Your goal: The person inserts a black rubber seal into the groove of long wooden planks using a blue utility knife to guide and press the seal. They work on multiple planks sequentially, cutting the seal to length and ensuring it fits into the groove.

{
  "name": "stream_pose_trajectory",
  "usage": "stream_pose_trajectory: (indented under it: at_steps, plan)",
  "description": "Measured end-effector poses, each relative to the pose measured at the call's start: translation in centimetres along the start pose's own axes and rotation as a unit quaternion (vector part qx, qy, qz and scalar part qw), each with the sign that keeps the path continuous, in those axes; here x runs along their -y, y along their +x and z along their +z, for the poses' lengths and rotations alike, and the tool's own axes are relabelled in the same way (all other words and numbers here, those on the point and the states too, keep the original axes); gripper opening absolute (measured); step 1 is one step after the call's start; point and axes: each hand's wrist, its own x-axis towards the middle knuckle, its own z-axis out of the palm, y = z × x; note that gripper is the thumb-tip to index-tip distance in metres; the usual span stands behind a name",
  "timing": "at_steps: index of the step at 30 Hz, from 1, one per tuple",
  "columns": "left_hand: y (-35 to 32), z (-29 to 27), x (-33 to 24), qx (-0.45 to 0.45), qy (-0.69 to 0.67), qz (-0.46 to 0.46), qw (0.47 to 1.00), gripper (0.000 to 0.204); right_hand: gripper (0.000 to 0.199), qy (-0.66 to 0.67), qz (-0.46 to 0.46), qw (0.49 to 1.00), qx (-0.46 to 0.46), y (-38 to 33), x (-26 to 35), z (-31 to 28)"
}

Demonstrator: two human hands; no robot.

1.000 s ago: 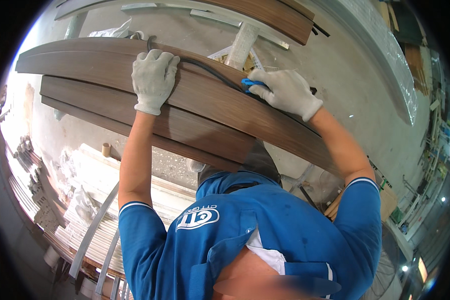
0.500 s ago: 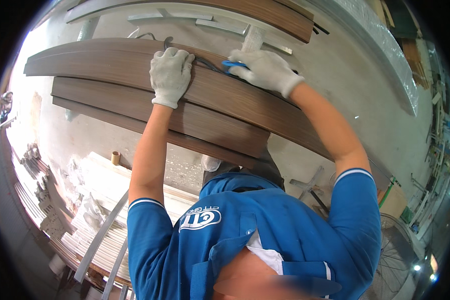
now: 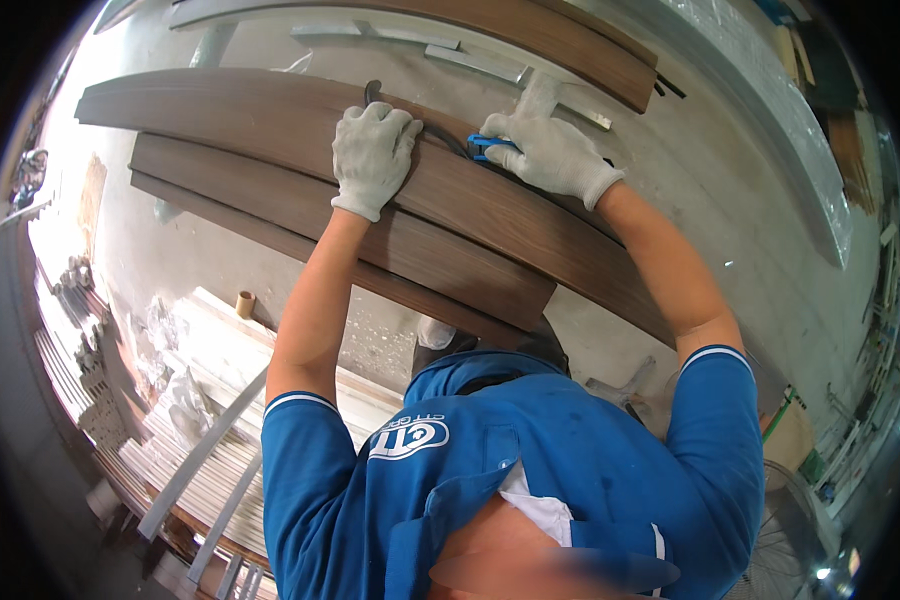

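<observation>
Two gloved hands reach over a long brown wood-grain board [image 3: 240, 112]. My left hand [image 3: 372, 158], closed, rests on its top near the far edge, with the fingers around a black flexible strip [image 3: 447, 141]. A short curled end of that strip sticks up beyond the knuckles; another stretch runs to the right toward my other hand. My right hand [image 3: 555, 157] is closed on a small blue tool [image 3: 487, 147] at the board's far edge. Most of the tool is hidden in the glove, so its exact kind cannot be made out.
Nearer to me lie other brown boards [image 3: 270, 200]. Beyond the work are another brown board [image 3: 530, 42], metal bars [image 3: 475, 62] and a plastic-wrapped length [image 3: 770, 115]. White profiles [image 3: 205, 440] and a cardboard tube [image 3: 245, 303] lie at the lower left; a fan [image 3: 785, 525] stands lower right.
The view has shifted, so the scene sits a little farther right. The thin dark loop left of my left hand no longer shows; only the short curled end does. Both hands keep their holds.
</observation>
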Motion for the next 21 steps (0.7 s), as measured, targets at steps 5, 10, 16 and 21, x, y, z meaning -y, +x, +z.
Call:
stream_pose_trajectory:
  at_steps: [5,10,16,21]
  plan:
    - [2.7,-3.0,7.5,0.131,0.047,0.140,0.980,0.013,0.031,0.031,0.036,0.999,-0.007,-0.8,1.4,-0.7]
    - [6.2,-6.3,20.1,0.170,0.044,0.175,0.969,0.014,0.031,0.081,0.055,0.994,-0.051,-1.5,1.5,-0.2]
    - [5.6,-6.8,27.7,0.021,0.055,0.059,0.996,0.015,0.031,0.091,0.132,0.986,-0.043,-1.5,1.8,0.7]
    - [4.8,-5.2,28.2,0.005,0.010,0.034,0.999,0.018,0.028,0.104,0.156,0.981,-0.050,0.0,3.6,0.7]
